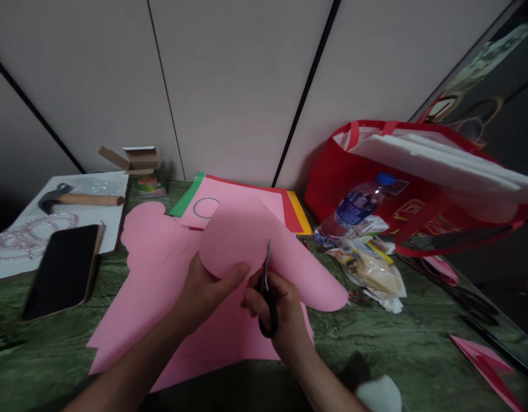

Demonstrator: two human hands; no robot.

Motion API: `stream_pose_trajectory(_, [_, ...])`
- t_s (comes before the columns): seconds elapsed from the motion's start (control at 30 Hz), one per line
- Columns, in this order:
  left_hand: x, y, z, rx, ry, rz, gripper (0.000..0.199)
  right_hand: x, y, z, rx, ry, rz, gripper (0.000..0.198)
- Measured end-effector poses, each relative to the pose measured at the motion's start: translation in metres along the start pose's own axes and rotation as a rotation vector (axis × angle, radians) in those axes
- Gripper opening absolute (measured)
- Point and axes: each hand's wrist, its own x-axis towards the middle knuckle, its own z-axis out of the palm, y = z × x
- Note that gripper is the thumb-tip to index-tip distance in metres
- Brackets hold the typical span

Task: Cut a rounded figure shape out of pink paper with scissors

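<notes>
Pink paper [233, 243] with a rounded outline is pinched in my left hand [210, 289], the thumb lying on top near its lower edge. My right hand [278, 303] grips black-handled scissors [269, 294], whose blades point upward at the paper beside the rounded part. To the right of the blades the same paper runs out as a curling strip [317, 277]. Beneath both hands lie more pink sheets [152, 297], one with a scalloped, cut outline at its upper left. Part of the lower sheets is hidden by my hands and forearms.
To the left are a phone [64, 269], a hammer [86, 198], beads [32, 234] and an opened small box [147, 177]. Coloured sheets [296, 214] lie behind. On the right stand a red bag [328, 177], a tilted water bottle [353, 209] and a packaged item [375, 272].
</notes>
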Motion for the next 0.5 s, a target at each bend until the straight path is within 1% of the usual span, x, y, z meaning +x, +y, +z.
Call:
stream_pose_trajectory(0.2, [0.002, -0.004, -0.001, -0.014, 0.016, -0.01, 0.02, 0.001, -0.001, 0.001, -0.012, -0.003, -0.003, 0.019])
stream_pose_trajectory(0.33, [0.002, -0.006, -0.001, -0.048, 0.038, 0.006, 0.021, 0.001, -0.006, 0.004, 0.027, 0.036, 0.016, 0.023])
stream_pose_trajectory(0.5, [0.001, -0.006, -0.002, -0.055, 0.063, 0.013, 0.023, 0.001, -0.011, 0.006, 0.025, 0.035, 0.043, 0.025])
